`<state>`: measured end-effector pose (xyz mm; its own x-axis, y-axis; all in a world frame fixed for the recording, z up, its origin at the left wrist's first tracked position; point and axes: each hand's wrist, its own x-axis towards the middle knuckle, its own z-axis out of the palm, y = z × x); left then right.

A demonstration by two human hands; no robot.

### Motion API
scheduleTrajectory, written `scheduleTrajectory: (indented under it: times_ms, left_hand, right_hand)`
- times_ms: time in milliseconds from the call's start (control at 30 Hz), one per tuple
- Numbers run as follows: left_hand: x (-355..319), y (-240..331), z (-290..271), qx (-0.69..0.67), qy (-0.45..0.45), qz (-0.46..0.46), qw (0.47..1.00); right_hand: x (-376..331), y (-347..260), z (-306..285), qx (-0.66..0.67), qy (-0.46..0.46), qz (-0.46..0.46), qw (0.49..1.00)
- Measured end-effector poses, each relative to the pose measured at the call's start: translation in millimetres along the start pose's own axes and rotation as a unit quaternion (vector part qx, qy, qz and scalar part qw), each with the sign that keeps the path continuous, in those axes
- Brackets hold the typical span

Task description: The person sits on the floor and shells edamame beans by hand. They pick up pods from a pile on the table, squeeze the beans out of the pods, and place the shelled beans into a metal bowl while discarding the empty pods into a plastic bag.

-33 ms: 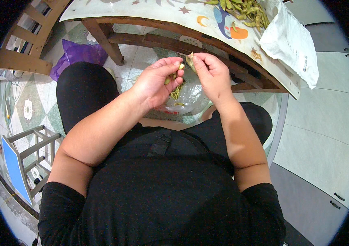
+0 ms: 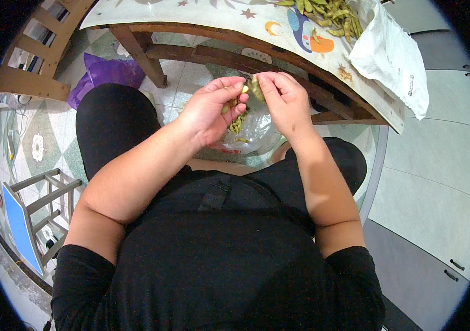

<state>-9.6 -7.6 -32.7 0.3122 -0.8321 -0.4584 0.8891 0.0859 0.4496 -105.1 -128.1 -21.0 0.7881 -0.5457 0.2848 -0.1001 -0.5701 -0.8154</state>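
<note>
My left hand (image 2: pixel 207 110) is closed, palm up, around a few shelled green beans. A pale bean (image 2: pixel 245 89) sits at the thumb and fingertip. Close beside it, my right hand (image 2: pixel 287 102) pinches a green-brown bean pod (image 2: pixel 256 89) between thumb and fingers. Below both hands a clear plastic bag (image 2: pixel 262 132) stands open on the floor between my legs, with empty-looking pods (image 2: pixel 238 124) in it. At the table's far right lies a heap of unopened-looking bean pods (image 2: pixel 334 16), partly beside a white sack (image 2: pixel 392 60).
The wooden table (image 2: pixel 235 33) has a printed white cover, and its edge arches just beyond my hands. A purple bag (image 2: pixel 108 77) lies by my left knee. A blue-topped stool (image 2: pixel 22 226) is at the left, a wooden chair (image 2: pixel 31 83) behind it, and pale cabinets (image 2: pixel 433 154) at the right.
My right hand has shifted very slightly left, and the pod in it has turned a little toward my left fingertips. My left hand looks still.
</note>
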Motion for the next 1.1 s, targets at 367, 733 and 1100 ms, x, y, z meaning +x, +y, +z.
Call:
scheduleTrajectory:
  times_ms: [367, 733, 1100]
  left_hand:
    - [0, -3, -2, 0.007, -0.011, 0.017, 1.000]
    - [2, 4, -2, -0.063, 0.026, 0.012, 0.998]
    - [6, 9, -6, -0.040, 0.078, -0.010, 0.996]
  right_hand:
    - [-2, -9, 1, 0.111, -0.066, 0.018, 0.991]
    - [1, -6, -8, 0.073, -0.064, 0.066, 0.993]
    - [26, -36, -40, -0.133, -0.001, -0.042, 0.990]
